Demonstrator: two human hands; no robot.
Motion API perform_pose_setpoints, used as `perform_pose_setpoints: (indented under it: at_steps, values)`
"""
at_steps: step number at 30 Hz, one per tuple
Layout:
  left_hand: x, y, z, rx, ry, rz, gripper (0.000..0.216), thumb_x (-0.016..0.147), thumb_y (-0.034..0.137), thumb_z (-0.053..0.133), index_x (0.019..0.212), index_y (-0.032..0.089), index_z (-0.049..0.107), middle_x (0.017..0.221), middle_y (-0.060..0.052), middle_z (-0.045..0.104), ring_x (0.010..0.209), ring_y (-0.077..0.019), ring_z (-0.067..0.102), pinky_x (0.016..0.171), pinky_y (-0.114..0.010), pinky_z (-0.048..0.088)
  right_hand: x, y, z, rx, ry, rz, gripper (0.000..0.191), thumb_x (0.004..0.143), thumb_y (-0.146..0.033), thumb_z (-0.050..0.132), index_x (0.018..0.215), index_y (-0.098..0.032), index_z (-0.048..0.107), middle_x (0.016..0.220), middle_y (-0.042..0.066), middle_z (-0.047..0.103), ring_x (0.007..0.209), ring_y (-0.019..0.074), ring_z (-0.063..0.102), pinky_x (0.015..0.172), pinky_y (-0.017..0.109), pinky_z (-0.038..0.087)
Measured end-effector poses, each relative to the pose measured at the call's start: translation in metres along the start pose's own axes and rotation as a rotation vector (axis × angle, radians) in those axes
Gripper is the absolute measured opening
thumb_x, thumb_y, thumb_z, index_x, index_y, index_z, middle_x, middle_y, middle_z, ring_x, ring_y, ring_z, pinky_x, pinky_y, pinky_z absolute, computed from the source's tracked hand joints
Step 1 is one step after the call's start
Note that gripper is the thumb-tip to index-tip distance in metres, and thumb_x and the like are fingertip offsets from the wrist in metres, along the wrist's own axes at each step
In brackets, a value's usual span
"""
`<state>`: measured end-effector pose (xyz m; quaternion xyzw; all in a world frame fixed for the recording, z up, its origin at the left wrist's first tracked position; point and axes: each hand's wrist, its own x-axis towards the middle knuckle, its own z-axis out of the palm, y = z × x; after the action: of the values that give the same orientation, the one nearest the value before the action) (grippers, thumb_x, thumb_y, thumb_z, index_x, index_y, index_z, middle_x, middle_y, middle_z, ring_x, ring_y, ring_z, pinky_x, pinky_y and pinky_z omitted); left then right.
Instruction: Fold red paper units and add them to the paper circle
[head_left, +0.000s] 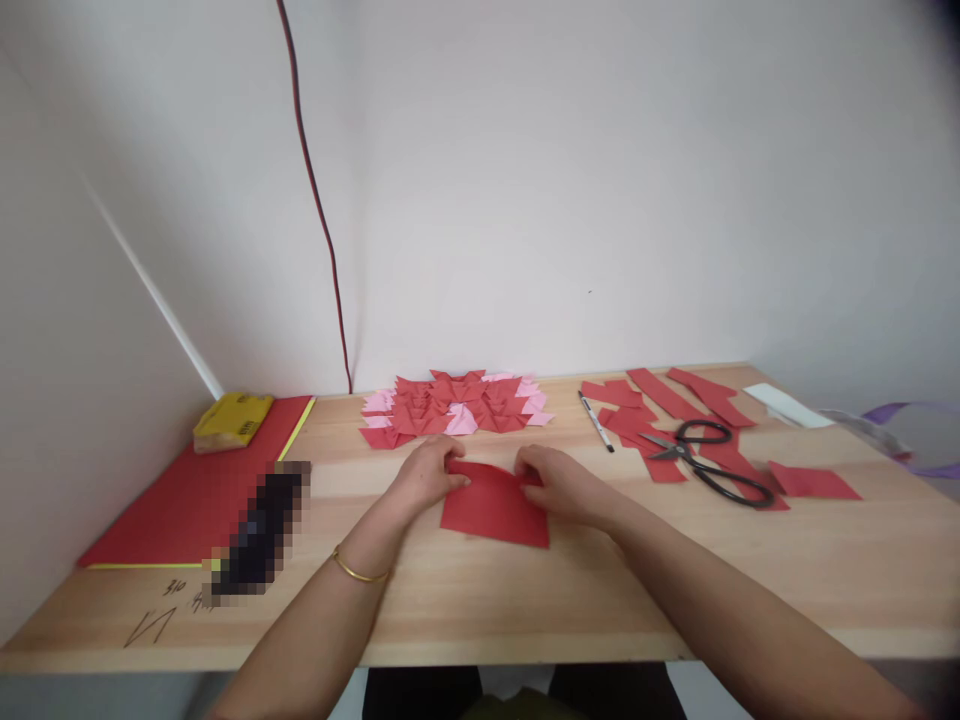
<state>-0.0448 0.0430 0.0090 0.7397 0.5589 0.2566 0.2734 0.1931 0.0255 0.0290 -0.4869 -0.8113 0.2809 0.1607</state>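
A piece of red paper (495,508) lies before me near the middle of the wooden table, its far edge slightly raised and curved. My left hand (429,474) pinches the far left corner between thumb and fingers. At the far right corner, my right hand (553,482) grips the same paper with curled fingers. Just beyond both hands sit several folded red and pink paper pieces (457,405), grouped close to the wall.
To the right, black-handled scissors (694,455) rest on red paper scraps (667,395), beside a pen (596,420). A white strip (787,405) lies farther right. On the left, a yellow packet (234,420) sits on red sheets (165,510), near a blurred dark object (262,530).
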Motion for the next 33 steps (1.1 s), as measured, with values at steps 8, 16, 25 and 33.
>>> perform_pose_setpoints:
  at_steps: [8,16,25,33]
  values:
    - [0.002,0.008,-0.003,-0.948,0.108,-0.236,0.032,0.057,0.03,0.079,0.076,0.015,0.058,0.069,0.0,0.066,0.06,-0.0126,0.062,0.062,-0.026,0.049,0.007,-0.001,-0.003,0.566,0.281,0.015,0.042,0.074,-0.031,0.062,0.112,-0.023,0.049,0.09,0.002,0.063,0.078,0.0161,0.058,0.07,0.029,0.047]
    - [0.001,0.015,-0.008,-1.113,0.166,-0.223,0.033,0.053,0.024,0.082,0.076,0.015,0.059,0.069,0.0,0.068,0.061,-0.011,0.062,0.063,-0.024,0.049,0.007,-0.002,-0.006,0.873,0.327,-0.033,0.023,0.079,-0.042,0.06,0.081,-0.019,0.06,0.078,0.001,0.06,0.073,0.0142,0.055,0.071,0.029,0.045]
    - [-0.001,0.022,-0.009,-1.131,0.191,-0.219,0.029,0.053,0.023,0.082,0.072,0.014,0.063,0.066,0.0,0.067,0.059,-0.0098,0.06,0.061,-0.022,0.047,0.008,0.0,-0.006,0.898,0.42,-0.027,0.02,0.078,-0.039,0.061,0.078,-0.019,0.061,0.072,-0.001,0.054,0.07,0.0128,0.048,0.068,0.028,0.039]
    - [0.0,0.021,-0.007,-1.117,0.259,-0.164,0.024,0.056,0.025,0.081,0.07,0.013,0.066,0.067,-0.001,0.068,0.062,-0.0106,0.061,0.064,-0.023,0.047,0.01,0.01,-0.001,0.968,0.4,0.028,0.02,0.078,-0.04,0.062,0.079,-0.019,0.061,0.072,-0.001,0.052,0.07,0.0122,0.047,0.069,0.027,0.039]
